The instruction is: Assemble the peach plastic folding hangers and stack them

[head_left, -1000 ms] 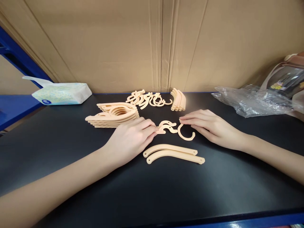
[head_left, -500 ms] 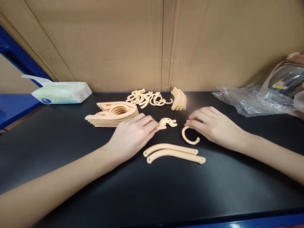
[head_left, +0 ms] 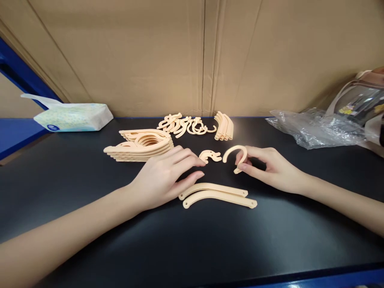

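Observation:
Between the thumb and fingers of my right hand (head_left: 267, 164) is a beige plastic hook (head_left: 243, 154), raised off the table with its curve at the top. My left hand (head_left: 172, 172) has its thumb and fingers apart, the fingertips beside small curved connector pieces (head_left: 210, 155) on the black table. It holds nothing that I can see. Two long curved arm pieces (head_left: 220, 197), with holes at their ends, lie side by side in front of my hands. A stack of beige hanger pieces (head_left: 138, 146) sits just beyond my left hand.
A pile of loose hooks (head_left: 186, 125) and a bundle of arm pieces (head_left: 223, 126) lie at the back of the table (head_left: 192, 248). A tissue pack (head_left: 75, 117) stands far left. Crumpled clear plastic (head_left: 315, 128) and a transparent bag (head_left: 360, 100) are at the right.
My right hand has lifted the hook and turned it so its curve points up. My left thumb has moved away from its fingers, leaving the connector pieces more visible.

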The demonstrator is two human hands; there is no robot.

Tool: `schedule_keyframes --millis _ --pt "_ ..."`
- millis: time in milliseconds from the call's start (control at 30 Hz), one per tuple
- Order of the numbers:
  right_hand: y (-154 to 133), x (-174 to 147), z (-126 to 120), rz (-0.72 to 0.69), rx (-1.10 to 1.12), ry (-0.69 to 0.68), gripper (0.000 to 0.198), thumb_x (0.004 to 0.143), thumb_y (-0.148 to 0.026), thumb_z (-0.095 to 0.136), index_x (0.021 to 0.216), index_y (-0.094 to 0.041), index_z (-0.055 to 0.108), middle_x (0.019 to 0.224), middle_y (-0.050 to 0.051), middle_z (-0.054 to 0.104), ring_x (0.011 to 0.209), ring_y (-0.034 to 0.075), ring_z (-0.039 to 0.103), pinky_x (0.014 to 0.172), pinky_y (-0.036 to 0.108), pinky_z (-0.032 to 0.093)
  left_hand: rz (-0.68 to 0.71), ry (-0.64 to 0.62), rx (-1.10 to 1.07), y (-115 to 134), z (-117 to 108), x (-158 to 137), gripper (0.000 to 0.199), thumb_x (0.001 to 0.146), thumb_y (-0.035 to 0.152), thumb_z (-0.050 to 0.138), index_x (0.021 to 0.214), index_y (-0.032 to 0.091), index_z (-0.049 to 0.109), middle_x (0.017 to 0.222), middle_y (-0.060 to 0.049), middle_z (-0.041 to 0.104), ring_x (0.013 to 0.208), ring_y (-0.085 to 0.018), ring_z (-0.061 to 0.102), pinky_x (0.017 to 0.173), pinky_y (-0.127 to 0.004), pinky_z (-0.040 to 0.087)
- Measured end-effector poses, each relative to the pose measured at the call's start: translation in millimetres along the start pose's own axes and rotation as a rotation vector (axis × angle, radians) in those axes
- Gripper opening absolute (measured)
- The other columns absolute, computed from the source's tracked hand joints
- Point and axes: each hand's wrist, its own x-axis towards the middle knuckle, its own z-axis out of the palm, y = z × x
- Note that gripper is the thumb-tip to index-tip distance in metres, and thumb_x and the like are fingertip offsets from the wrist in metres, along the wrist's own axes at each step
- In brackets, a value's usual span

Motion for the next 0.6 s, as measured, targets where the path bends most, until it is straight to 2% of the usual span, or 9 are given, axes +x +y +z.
schedule_keyframes --millis 67,167,267,400,600 --pt "-2 3 1 0.076 0.117 -0.03 0.017 0.092 -0.033 0.053 0.081 -0.02 0.057 0.074 -0.002 0.059 0.066 0.012 0.052 0.064 0.026 0.041 0.042 0.004 -0.086 3 -1 -3 0.016 0.096 0.024 0.05 0.104 0.016 0.061 0.097 -0.005 0.067 0.086 -0.016 0.058 0.074 -0.028 0.045" --pt "-5 10 5 0.169 0.268 -0.035 0.018 0.09 -0.033 0.054 0.079 -0.019 0.056 0.071 -0.002 0.057 0.066 0.012 0.05 0.064 0.025 0.039 0.081 -0.01 -0.186 10 -3 -7 0.005 0.091 0.02 0.055 0.092 0.017 0.058 0.089 -0.004 0.065 0.08 -0.016 0.056 0.071 -0.027 0.043" --pt "-9 22 12 0.265 0.461 0.05 0.019 0.09 -0.025 0.049 0.073 -0.019 0.053 0.06 -0.005 0.048 0.06 0.01 0.045 0.062 0.025 0.036 0.116 -0.044 -0.222 14 -5 -8 0.007 0.086 0.02 0.06 0.083 0.018 0.054 0.089 -0.004 0.064 0.08 -0.016 0.053 0.074 -0.029 0.042" --pt "-11 34 21 0.281 0.567 0.208 0.026 0.088 -0.018 0.046 0.062 -0.019 0.047 0.054 -0.005 0.041 0.058 0.009 0.039 0.061 0.025 0.034 0.125 -0.107 -0.157 16 -6 -7 0.014 0.085 0.025 0.061 0.08 0.019 0.049 0.099 -0.004 0.064 0.095 -0.02 0.054 0.086 -0.034 0.038" --pt "-9 35 24 0.248 0.619 0.202 0.026 0.088 -0.019 0.047 0.062 -0.019 0.048 0.055 -0.005 0.042 0.057 0.01 0.038 0.061 0.026 0.033 0.095 -0.19 -0.108 14 -6 -6 0.019 0.088 0.032 0.06 0.082 0.019 0.046 0.11 -0.007 0.061 0.108 -0.024 0.051 0.097 -0.039 0.034"
